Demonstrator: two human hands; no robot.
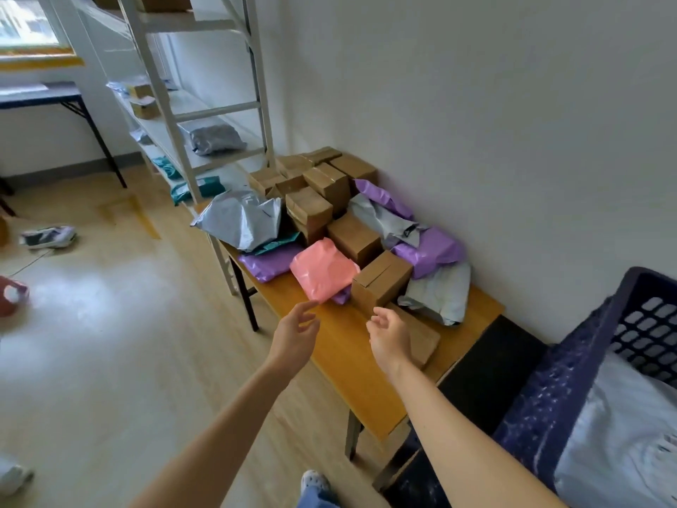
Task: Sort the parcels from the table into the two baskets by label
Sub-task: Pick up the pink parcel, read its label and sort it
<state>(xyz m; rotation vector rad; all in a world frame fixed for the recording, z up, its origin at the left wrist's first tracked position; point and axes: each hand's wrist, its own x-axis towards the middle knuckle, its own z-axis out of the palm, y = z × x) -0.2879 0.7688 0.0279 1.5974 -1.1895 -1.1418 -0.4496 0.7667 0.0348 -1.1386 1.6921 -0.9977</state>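
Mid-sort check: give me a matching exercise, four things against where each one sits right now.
Things:
1. pink parcel
2. dark grey bag
3. blue basket
4. flat brown parcel

Places:
A. on the shelf rack
B. right of the table, by the wall
C. just beyond the fingertips of the left hand
D. on the table's near end, partly behind the right hand

Pairs: 1-C, 2-A, 3-B, 4-D
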